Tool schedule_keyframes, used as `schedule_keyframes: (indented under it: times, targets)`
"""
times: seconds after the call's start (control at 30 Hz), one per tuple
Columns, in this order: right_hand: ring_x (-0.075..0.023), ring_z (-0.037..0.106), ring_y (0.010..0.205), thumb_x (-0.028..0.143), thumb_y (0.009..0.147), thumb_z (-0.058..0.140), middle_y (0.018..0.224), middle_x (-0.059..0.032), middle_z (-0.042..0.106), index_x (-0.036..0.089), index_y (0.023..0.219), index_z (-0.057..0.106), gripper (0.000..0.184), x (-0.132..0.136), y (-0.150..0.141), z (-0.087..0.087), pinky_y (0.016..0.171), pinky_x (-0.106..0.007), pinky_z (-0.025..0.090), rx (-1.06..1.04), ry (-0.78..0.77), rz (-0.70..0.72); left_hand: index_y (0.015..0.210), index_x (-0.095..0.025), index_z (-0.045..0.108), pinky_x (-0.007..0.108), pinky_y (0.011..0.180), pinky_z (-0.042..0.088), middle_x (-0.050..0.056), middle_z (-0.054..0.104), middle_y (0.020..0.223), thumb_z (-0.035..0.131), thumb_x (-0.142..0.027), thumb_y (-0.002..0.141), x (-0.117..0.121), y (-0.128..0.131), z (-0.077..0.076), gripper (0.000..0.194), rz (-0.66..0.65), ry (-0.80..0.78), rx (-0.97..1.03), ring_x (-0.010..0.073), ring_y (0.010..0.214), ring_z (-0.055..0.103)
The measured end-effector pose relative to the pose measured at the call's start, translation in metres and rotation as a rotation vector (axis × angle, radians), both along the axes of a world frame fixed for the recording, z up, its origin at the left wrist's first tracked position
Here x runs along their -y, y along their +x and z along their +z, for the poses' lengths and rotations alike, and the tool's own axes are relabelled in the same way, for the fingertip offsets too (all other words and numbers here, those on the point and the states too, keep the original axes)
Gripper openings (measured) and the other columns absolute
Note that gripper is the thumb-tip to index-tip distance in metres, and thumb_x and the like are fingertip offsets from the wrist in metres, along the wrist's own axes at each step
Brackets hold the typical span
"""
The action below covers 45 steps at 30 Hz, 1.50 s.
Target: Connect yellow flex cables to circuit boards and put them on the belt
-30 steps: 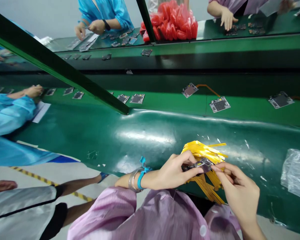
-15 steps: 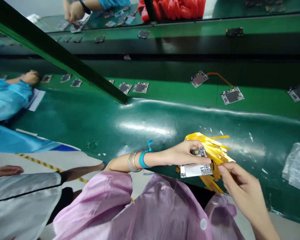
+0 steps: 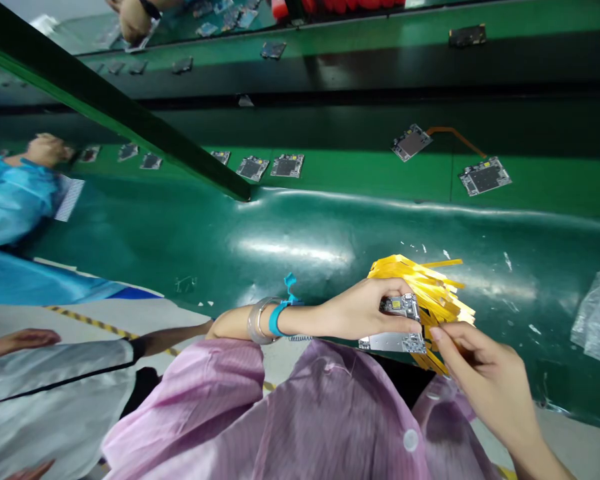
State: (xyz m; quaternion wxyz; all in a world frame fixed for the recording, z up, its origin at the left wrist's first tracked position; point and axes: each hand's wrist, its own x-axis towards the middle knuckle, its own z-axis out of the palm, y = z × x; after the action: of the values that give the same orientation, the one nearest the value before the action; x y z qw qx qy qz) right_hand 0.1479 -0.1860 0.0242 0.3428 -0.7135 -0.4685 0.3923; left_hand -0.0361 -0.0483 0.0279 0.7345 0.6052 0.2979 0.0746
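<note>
My left hand (image 3: 370, 310) is closed on a circuit board (image 3: 393, 341), with the thumb across its face and the fingers round its far edge. A yellow component and silver shielding show on the board. At its right edge my right hand (image 3: 480, 363) pinches a yellow flex cable, mostly covered by the fingers. The fingertips of both hands are close together, and whether the cable touches the board cannot be made out. Behind and beneath the hands lies a loose bundle of yellow flex cables (image 3: 415, 280) at the bench edge.
Several circuit boards (image 3: 287, 165) lie on the green belt (image 3: 350, 180) beyond the bench, two joined by an orange flex cable (image 3: 457, 133). A green post (image 3: 180, 140) slants across the left. Clear plastic bags (image 3: 597, 320) lie right. Co-workers' blue sleeves (image 3: 15, 200) are at left.
My right fingertips have moved slightly left, closer to the board's edge. The board has tilted a little in my left hand. The view has shifted, and the belt boards appear displaced.
</note>
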Motion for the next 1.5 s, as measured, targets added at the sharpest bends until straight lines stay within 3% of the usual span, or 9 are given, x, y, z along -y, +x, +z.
schedule_keyframes:
  times: [0.37,0.73,0.87,0.97,1.03,1.2,1.3,1.4,1.5]
  targets:
    - [-0.0095,0.056,0.047,0.039,0.096,0.064,0.058,0.0054,0.064,0.022,0.078,0.072,0.026,-0.004,0.009,-0.004,0.049,-0.017,0.048,0.019,0.052,0.191,0.096,-0.019,0.063,0.029,0.081,0.049,0.002,0.071,0.096,0.077,-0.032,0.086,0.0,-0.001,0.0,0.022,-0.031,0.003,-0.044,0.0167,0.088,0.064]
    - [-0.0116,0.05,0.043,0.047,0.099,0.06,0.05,0.0051,0.055,0.022,0.079,0.072,0.035,0.001,0.0,-0.011,0.046,-0.022,0.045,-0.107,-0.057,0.109,0.085,-0.017,0.062,0.026,0.074,0.045,0.0,0.066,0.088,0.081,-0.034,0.08,-0.002,0.002,0.0,0.026,0.021,0.052,-0.037,0.0143,0.081,0.059]
    - [-0.0198,0.071,0.071,0.046,0.108,0.041,0.074,-0.003,0.072,0.021,0.101,0.075,0.042,0.001,0.008,-0.023,0.07,-0.03,0.057,-0.068,-0.005,0.079,0.082,-0.016,0.06,0.024,0.067,0.041,-0.002,0.062,0.081,0.082,-0.04,0.08,-0.011,0.004,-0.002,0.032,0.038,0.108,-0.062,0.0111,0.074,0.054]
    - [-0.0294,0.066,0.111,0.043,0.106,0.046,0.115,-0.0128,0.072,0.02,0.125,0.069,0.038,-0.004,0.014,-0.039,0.095,-0.044,0.052,0.257,0.194,-0.088,0.083,-0.018,0.057,0.023,0.058,0.036,-0.003,0.058,0.074,0.079,-0.046,0.082,-0.045,0.007,-0.012,0.036,0.19,0.141,-0.134,0.0088,0.063,0.049]
    - [-0.0307,0.062,0.112,0.039,0.103,0.054,0.117,-0.0138,0.069,0.019,0.125,0.067,0.032,-0.01,0.013,-0.051,0.098,-0.047,0.05,0.412,0.296,-0.081,0.082,-0.019,0.054,0.023,0.055,0.035,-0.003,0.056,0.07,0.074,-0.048,0.087,-0.084,0.013,-0.023,0.036,0.346,0.231,-0.178,0.0083,0.057,0.048]
    - [-0.0265,0.063,0.1,0.026,0.105,0.055,0.104,-0.0093,0.07,0.02,0.113,0.067,0.016,-0.026,-0.008,-0.078,0.093,-0.043,0.049,0.416,0.372,0.283,0.081,-0.017,0.059,0.03,0.077,0.049,0.003,0.063,0.077,0.072,-0.046,0.091,-0.211,0.039,-0.064,0.033,0.496,0.724,-0.326,0.0186,0.078,0.064]
    - [-0.0264,0.063,0.095,0.027,0.106,0.054,0.099,-0.0078,0.069,0.02,0.103,0.067,0.016,-0.031,-0.022,-0.09,0.086,-0.041,0.048,0.454,0.335,0.483,0.102,-0.015,0.067,0.037,0.098,0.048,0.01,0.071,0.102,0.074,-0.04,0.09,-0.271,0.055,-0.087,0.028,0.526,0.951,-0.374,0.0276,0.106,0.066]
    - [-0.0277,0.062,0.09,0.027,0.108,0.047,0.096,-0.0079,0.068,0.02,0.096,0.066,0.024,-0.034,-0.029,-0.1,0.081,-0.042,0.044,0.514,0.34,0.527,0.125,-0.016,0.062,0.038,0.112,0.041,0.015,0.064,0.135,0.065,-0.031,0.097,-0.3,0.052,-0.096,0.033,0.582,1.098,-0.445,0.0286,0.13,0.056]
    - [-0.0264,0.062,0.084,0.025,0.11,0.038,0.09,-0.0074,0.068,0.02,0.089,0.063,0.033,-0.038,-0.028,-0.105,0.077,-0.041,0.041,0.525,0.396,0.51,0.135,-0.014,0.058,0.034,0.119,0.034,0.015,0.057,0.146,0.045,-0.018,0.102,-0.306,0.018,-0.09,0.035,0.461,1.123,-0.655,0.0228,0.138,0.05]
